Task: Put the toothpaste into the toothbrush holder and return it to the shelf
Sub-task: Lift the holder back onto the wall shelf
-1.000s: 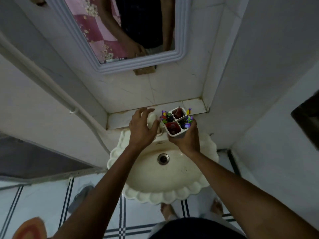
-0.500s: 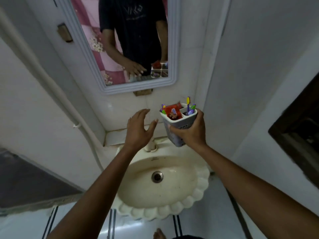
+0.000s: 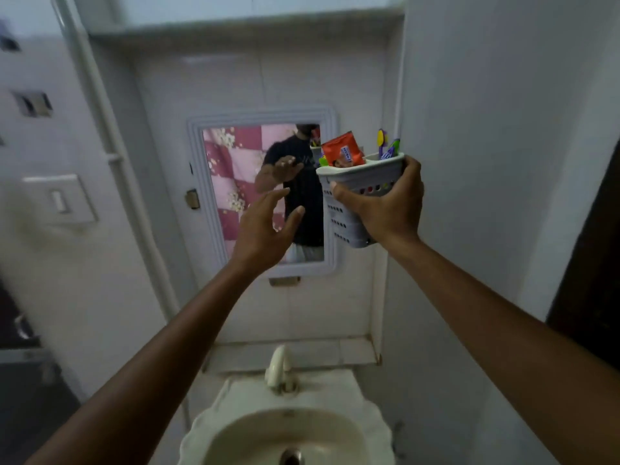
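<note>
Centre frame: left hand [image 3: 265, 229], fingers spread, empty, before the white-framed wall mirror [image 3: 214, 196]. Right of centre: right hand [image 3: 385, 203] clamped round a tilted white perforated plastic toothbrush holder [image 3: 345, 226]. Contents: red-orange toothpaste tube [image 3: 342, 149], left compartment; purple, yellow and green toothbrushes [image 3: 385, 146], right compartment. Bottom centre: cream scalloped ceramic sink [image 3: 369, 431], cream tap [image 3: 278, 367].

The toothpaste [image 3: 343, 149] label is too blurred to read.
</note>
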A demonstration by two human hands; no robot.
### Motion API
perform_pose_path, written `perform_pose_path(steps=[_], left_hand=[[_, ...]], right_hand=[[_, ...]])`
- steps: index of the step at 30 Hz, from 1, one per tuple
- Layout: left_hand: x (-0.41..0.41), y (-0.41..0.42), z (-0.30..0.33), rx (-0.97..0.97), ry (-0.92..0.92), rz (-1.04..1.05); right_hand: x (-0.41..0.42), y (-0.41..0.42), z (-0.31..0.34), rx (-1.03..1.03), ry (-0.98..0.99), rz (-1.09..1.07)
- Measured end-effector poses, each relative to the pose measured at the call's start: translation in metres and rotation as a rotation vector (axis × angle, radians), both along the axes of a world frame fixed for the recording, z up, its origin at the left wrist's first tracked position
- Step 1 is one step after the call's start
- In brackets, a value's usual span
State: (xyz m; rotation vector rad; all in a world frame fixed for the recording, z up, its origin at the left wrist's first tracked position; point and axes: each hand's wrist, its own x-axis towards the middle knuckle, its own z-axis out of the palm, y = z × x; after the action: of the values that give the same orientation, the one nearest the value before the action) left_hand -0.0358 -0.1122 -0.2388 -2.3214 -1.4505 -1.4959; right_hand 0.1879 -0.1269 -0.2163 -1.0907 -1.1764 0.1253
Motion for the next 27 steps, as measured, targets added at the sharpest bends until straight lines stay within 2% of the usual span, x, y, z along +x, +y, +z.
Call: perform_pose_path(steps=[6, 17, 22, 27], left_hand=[[0.011, 0.001, 0.112, 0.197, 0.022, 0.030], [0.011, 0.066, 0.251, 0.518, 0.017, 0.141], [0.017, 0.113, 0.290, 0.484, 0.051, 0.181], [0.013, 0.169, 0.279, 0.371, 0.080, 0.221]], right_hand=[[0.017, -0.003, 0.117, 0.147, 0.021, 0.007], [0.018, 0.014, 0.255, 0.338, 0.030, -0.063], [0.015, 0.040, 0.297, 0.364, 0.032, -0.130], [0.013, 0.076, 0.324, 0.389, 0.044, -0.180]])
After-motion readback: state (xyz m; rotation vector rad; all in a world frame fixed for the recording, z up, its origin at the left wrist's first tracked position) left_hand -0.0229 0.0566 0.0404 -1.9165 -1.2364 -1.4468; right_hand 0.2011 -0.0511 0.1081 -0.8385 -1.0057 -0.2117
